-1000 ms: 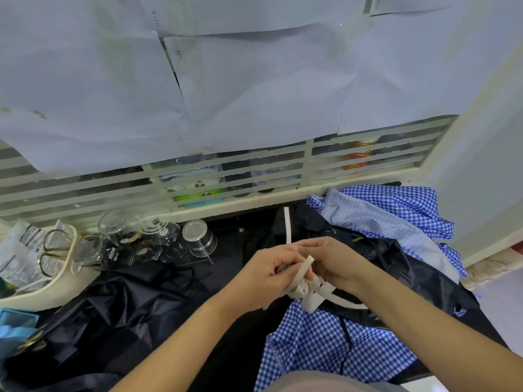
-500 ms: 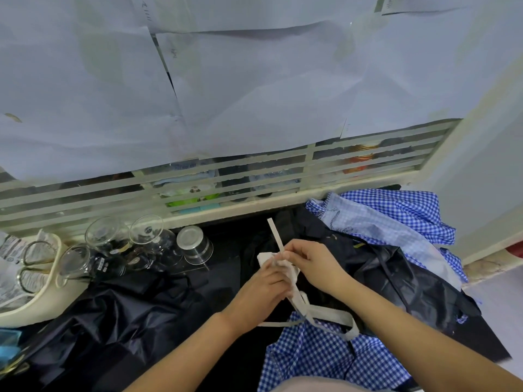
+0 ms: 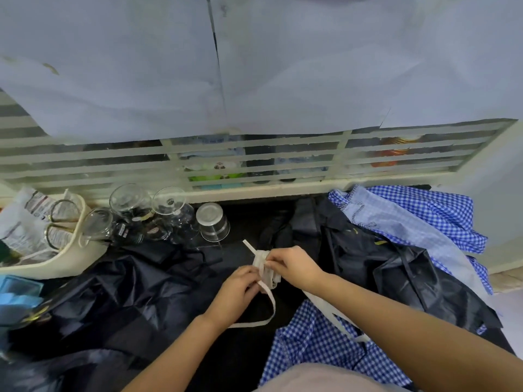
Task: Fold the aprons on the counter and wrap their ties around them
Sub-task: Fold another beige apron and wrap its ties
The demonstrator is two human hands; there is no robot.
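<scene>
A small bundle of white apron tie (image 3: 264, 268) is held over the black counter between both hands. My left hand (image 3: 236, 291) grips the tie from the left, and a loop of the white strap (image 3: 254, 322) hangs below it. My right hand (image 3: 294, 268) pinches the top of the bundle from the right. The strap runs down to a blue checked apron (image 3: 319, 343) at the near edge. Black aprons lie crumpled at the left (image 3: 113, 295) and right (image 3: 390, 267).
Upturned glasses (image 3: 158, 216) and a steel cup (image 3: 212, 222) stand at the back left. A cream basket (image 3: 53, 258) with packets and scissors sits at far left. More blue checked aprons (image 3: 410, 219) are heaped at back right, below a barred window (image 3: 254, 162).
The hands have moved closer together on the white tie, and more of it is gathered into a bundle. The free end sticking up is shorter.
</scene>
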